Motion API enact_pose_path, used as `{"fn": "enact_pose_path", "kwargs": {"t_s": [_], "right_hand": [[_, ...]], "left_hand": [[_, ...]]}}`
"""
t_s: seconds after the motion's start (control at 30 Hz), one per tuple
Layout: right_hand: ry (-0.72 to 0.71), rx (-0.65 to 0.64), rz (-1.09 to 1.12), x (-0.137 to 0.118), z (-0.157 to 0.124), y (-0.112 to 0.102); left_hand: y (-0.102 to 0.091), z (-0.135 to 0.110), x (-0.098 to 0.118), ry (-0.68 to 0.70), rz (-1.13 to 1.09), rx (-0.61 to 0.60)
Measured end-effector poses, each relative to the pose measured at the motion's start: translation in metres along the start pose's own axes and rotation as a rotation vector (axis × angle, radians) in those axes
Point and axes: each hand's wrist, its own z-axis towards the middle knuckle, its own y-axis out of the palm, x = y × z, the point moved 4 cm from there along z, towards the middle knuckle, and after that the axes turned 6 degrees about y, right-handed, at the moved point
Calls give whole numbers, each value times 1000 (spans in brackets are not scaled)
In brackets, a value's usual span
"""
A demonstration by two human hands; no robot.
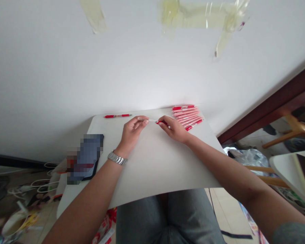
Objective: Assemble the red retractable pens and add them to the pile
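Over the far half of the table, my left hand (136,128) pinches a thin, clear plastic piece (152,120) between thumb and fingers. Whether this is a pen's barrel or a wrapper is too small to tell. My right hand (173,128) is closed around a red pen (157,122); only its red end shows, meeting the clear piece, and the fingers hide the rest. Just beyond my right hand lies a pile of red and pink pens (186,115), side by side. A single red pen (117,116) rests near the wall, to the left of my left hand.
The white table (162,169) stands against a white wall with yellowed tape (200,15). A pixelated, phone-like flat object (88,156) lies at the table's left edge, near my left forearm. Cables (40,184) and clutter are on the floor left; a wooden chair stands right.
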Motion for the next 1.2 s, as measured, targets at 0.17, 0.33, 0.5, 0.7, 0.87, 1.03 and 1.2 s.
{"fn": "enact_pose_path", "kwargs": {"t_s": [0.17,0.33,0.5,0.7,0.87,1.03,1.2], "right_hand": [[-40,41,-38,1,1,0],[-82,88,-68,-2,1,-3],[-56,134,-80,-1,2,-7],[-12,144,-82,1,2,-8],[-7,147,-81,2,3,-8],[-17,157,-77,2,3,-9],[-27,162,-78,2,3,-9]], "left_hand": [[-2,-1,-1,-30,32,-9],[-4,1,2,-11,74,30],[-18,5,6,89,203,150],[-41,10,4,134,524,164],[-53,13,4,157,758,143],[-59,15,2,115,959,98],[-63,14,3,16,1168,53]]}}
